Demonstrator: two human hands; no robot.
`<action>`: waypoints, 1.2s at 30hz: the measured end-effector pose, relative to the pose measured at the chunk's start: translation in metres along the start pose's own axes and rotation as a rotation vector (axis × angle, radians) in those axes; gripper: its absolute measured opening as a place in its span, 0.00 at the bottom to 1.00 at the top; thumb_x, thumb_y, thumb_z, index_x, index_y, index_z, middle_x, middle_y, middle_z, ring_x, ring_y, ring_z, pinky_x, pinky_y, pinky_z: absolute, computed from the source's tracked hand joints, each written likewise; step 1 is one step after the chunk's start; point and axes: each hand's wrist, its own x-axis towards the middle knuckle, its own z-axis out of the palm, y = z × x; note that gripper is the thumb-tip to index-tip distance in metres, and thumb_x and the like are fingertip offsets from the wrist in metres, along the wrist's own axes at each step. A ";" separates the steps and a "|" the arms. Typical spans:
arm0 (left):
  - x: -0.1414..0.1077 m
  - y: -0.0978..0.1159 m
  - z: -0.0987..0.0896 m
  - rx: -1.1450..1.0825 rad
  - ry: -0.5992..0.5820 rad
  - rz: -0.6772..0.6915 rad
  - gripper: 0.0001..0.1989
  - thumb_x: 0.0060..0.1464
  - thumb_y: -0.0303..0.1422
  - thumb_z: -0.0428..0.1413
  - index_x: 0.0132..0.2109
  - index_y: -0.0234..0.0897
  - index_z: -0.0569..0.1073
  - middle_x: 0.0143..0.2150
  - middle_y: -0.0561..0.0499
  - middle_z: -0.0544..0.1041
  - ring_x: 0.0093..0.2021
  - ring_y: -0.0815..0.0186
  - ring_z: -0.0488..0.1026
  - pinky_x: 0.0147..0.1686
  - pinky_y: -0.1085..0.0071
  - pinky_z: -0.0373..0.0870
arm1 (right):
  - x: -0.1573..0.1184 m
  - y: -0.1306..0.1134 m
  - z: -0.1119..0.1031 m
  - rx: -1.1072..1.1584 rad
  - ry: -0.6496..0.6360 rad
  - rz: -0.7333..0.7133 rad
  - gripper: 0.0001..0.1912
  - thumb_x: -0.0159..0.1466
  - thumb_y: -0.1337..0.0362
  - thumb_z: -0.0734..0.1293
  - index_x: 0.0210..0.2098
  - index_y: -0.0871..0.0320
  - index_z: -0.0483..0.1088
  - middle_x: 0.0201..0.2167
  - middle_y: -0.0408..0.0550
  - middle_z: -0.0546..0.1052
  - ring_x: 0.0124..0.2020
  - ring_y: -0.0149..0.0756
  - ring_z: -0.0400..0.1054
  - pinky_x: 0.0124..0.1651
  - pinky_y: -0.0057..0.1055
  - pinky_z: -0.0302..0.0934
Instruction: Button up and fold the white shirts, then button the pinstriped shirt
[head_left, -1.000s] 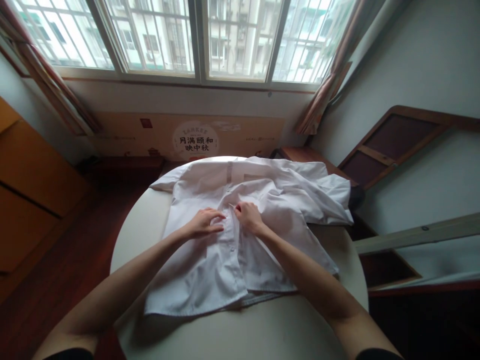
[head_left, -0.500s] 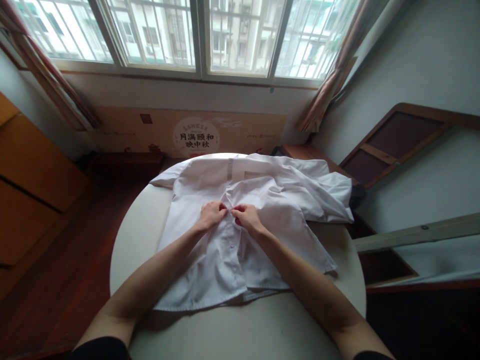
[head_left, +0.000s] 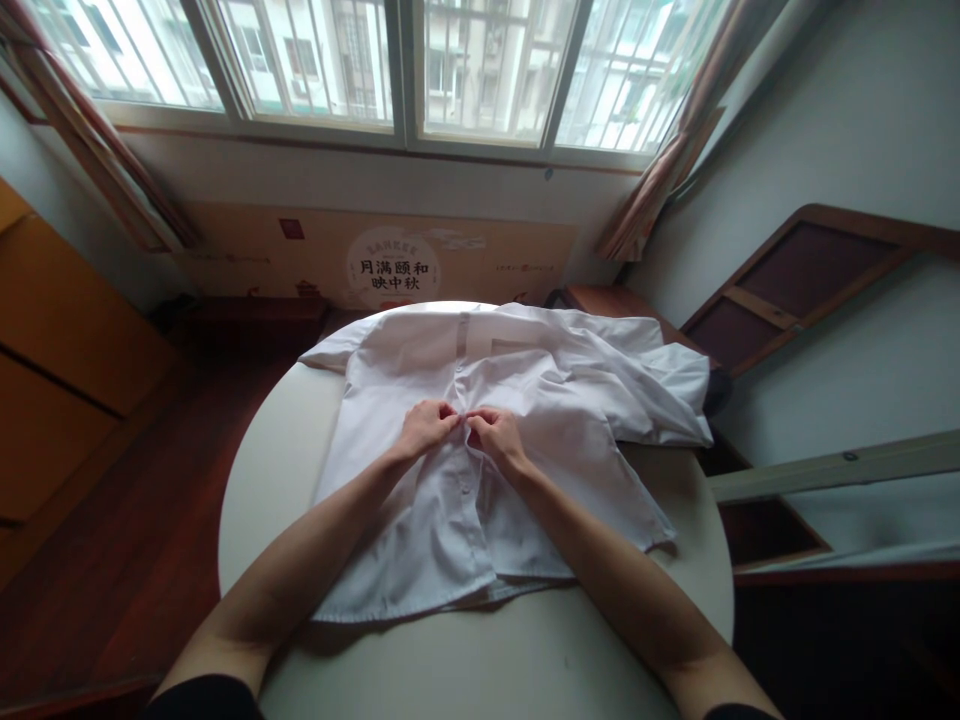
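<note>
A white shirt [head_left: 390,370] lies spread on a round white table [head_left: 262,480], front side up, its sleeves bunched at the back right. My left hand [head_left: 430,424] pinches the shirt's front strip near the middle. Close beside it, fingertips almost touching, my right hand [head_left: 495,434] pinches the same strip from the right. Small buttons show on the strip above and below my hands; whatever lies between the fingertips is hidden. The shirt's lower hem hangs loosely toward the table's near side.
Behind the table stand a printed cardboard panel [head_left: 300,250] and a barred window. Orange-brown cabinets [head_left: 75,330] are at the left. A wooden piece with dark panels [head_left: 795,270] leans at the right wall.
My fingertips have drawn slightly closer together at the front strip. The camera view has shifted a little; the shirt lies almost the same.
</note>
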 end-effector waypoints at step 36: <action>0.000 -0.002 0.006 -0.272 0.049 0.134 0.12 0.54 0.33 0.48 0.31 0.33 0.74 0.27 0.52 0.74 0.28 0.70 0.68 0.29 0.76 0.63 | 0.007 -0.024 -0.004 0.175 -0.179 0.245 0.04 0.54 0.70 0.68 0.24 0.63 0.69 0.17 0.42 0.70 0.18 0.24 0.63 0.25 0.21 0.60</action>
